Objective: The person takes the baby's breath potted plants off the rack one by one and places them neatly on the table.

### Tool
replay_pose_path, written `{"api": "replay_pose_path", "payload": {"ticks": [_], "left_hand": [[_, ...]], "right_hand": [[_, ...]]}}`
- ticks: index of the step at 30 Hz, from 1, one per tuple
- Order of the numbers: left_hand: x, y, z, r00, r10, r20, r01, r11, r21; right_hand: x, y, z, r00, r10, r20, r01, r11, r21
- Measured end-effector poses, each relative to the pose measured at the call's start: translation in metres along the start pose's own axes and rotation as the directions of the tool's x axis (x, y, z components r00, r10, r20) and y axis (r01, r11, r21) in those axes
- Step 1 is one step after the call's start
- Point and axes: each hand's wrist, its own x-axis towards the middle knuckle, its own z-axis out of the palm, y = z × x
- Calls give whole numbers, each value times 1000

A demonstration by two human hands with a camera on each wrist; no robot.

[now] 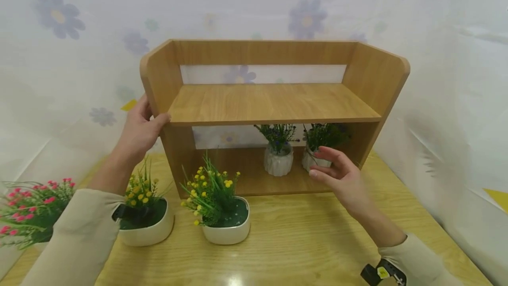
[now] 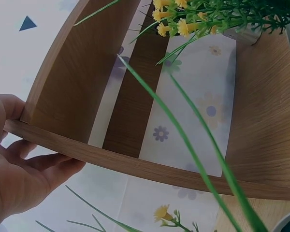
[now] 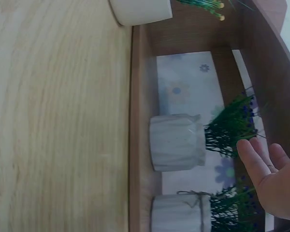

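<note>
A two-tier wooden shelf (image 1: 274,103) stands on the table. My left hand (image 1: 139,133) grips its left side panel, thumb at the front near the upper board; in the left wrist view the fingers (image 2: 63,174) reach around the panel. On the lower board stand two ribbed white pots with purple-flowered greenery, a left pot (image 1: 278,163) and a right pot (image 1: 308,160). My right hand (image 1: 349,184) hovers in front of the right pot, overlapping it in the head view, fingers loosely bent and nothing held. In the right wrist view its fingers (image 3: 253,159) are spread near the greenery.
Two cream pots of yellow flowers, a nearer one (image 1: 228,233) and another (image 1: 152,233) beside the left forearm, stand before the shelf. Pink flowers (image 1: 29,206) are at the far left. A flower-printed cloth (image 1: 246,8) hangs behind.
</note>
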Motion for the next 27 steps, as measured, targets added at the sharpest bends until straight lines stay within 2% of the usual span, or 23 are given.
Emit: {"api": "replay_pose_path", "payload": {"ticks": [18, 23, 27], "left_hand": [[1, -2, -1, 1000, 9, 10, -9, 1000, -6], [0, -2, -1, 1000, 1, 2, -1, 1000, -4], [0, -2, 0, 1000, 2, 2, -2, 1000, 0]], "right_hand": [[27, 59, 36, 988, 146, -52, -150, 984, -99], [39, 71, 41, 988, 114, -102, -135, 962, -237], [49, 77, 44, 989, 88, -119, -119, 954, -277]]}}
